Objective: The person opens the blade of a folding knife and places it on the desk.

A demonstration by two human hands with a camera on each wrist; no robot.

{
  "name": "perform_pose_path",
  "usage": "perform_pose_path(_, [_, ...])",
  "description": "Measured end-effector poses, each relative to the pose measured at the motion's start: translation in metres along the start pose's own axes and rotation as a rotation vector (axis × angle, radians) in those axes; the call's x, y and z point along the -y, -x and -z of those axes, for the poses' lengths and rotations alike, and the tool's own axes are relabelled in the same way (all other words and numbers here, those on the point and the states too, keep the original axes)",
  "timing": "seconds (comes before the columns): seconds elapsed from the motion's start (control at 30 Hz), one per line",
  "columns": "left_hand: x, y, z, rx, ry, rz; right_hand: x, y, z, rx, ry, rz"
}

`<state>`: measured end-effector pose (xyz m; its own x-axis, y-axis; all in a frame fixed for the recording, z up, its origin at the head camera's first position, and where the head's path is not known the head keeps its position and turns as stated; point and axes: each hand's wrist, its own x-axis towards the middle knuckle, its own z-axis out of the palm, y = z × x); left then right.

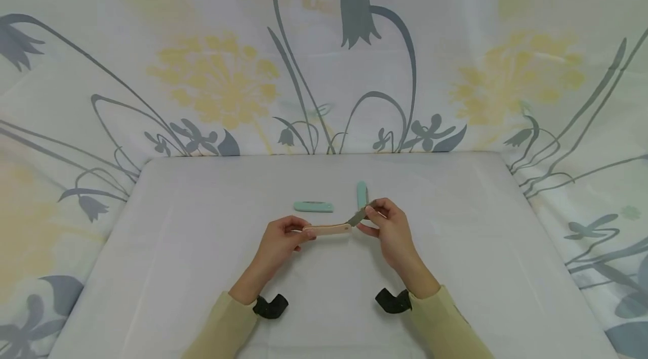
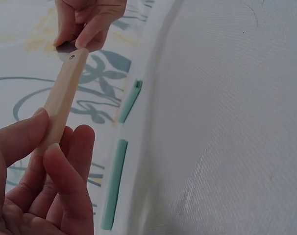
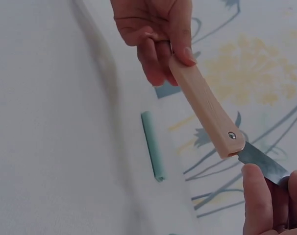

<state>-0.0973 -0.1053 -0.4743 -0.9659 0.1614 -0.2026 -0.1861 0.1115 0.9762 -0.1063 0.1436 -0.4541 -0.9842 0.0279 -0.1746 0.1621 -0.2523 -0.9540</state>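
Observation:
A folding knife with a pale peach handle (image 1: pixel 328 229) is held up between both hands, its blade (image 1: pixel 357 216) swung partly out of the handle. My left hand (image 1: pixel 284 238) grips the handle's far end between thumb and fingers. With thumb and fingertips my right hand (image 1: pixel 394 230) pinches the blade, covering much of it. A metal pivot pin (image 3: pixel 232 135) shows at the handle's blade end. Behind the hands, two mint-green folding knives lie folded on the table: one crosswise (image 1: pixel 313 207), the other pointing away (image 1: pixel 361 194), its near end close behind the right fingers.
The table (image 1: pixel 202 291) has a plain white cover. A floral curtain (image 1: pixel 324 66) hangs along its back and sides. Black camera mounts (image 1: pixel 270 306) sit on both wrists, below light yellow sleeves (image 1: pixel 223 325).

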Motion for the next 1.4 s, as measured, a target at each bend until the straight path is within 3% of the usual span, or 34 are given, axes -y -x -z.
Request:
perform_pose_path(0.43, [0.005,0.0,-0.001,0.064,-0.03,0.012,-0.002,0.009,-0.001,-0.049,-0.273,-0.008])
perform_pose_path(0.7, [0.005,0.0,-0.003,0.072,-0.034,0.006,-0.005,0.009,0.0,-0.069,-0.306,0.0])
perform_pose_path(0.8, [0.005,0.0,-0.002,0.067,-0.046,-0.002,-0.006,0.008,0.002,-0.069,-0.248,0.003])
perform_pose_path(1.03, [0.005,-0.001,0.005,0.008,-0.087,0.0,-0.005,0.007,0.013,-0.055,0.025,-0.012])
perform_pose_path(1.4, [0.008,-0.002,0.015,0.024,-0.144,0.013,-0.01,0.01,0.042,0.089,0.421,-0.063])
